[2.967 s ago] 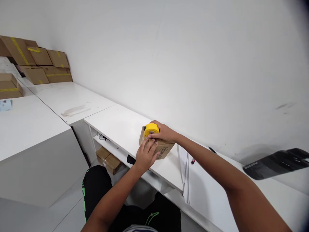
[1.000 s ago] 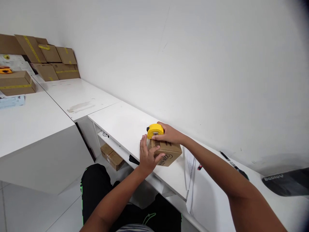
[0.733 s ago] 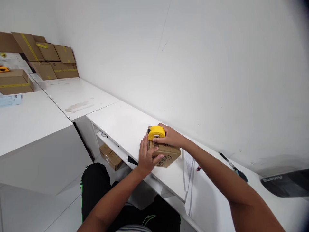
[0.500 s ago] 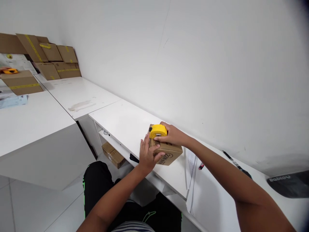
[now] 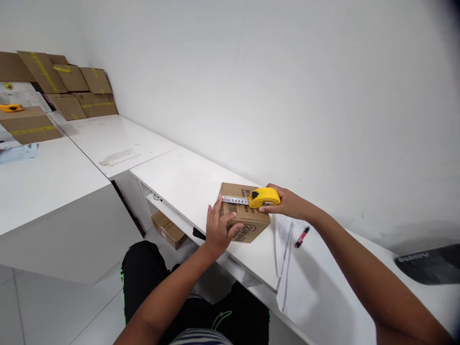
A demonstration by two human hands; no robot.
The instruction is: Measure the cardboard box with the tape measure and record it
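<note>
A small printed cardboard box (image 5: 247,230) sits on the white shelf top in front of me. My left hand (image 5: 220,229) steadies its near left corner, fingers spread over the edge and thumb on the printed side. One fingertip presses at the free end of the metal tape blade (image 5: 235,200). That blade lies across the box's top, with its numbers facing up. In my right hand (image 5: 283,201) is the yellow tape measure (image 5: 265,197), gripped by its case over the right part of the top. The right palm side is hidden.
Right of the box lie white paper sheets (image 5: 316,287) and a red-and-black pen (image 5: 302,237). Taped cardboard boxes (image 5: 97,103) are stacked at the far left. An orange tape measure (image 5: 10,108) rests on another box. A further box (image 5: 168,230) is below the shelf top.
My right hand has moved the tape measure case to the right along the box top, drawing out a length of blade. My left hand has stayed nearly in place at the box's left edge.
</note>
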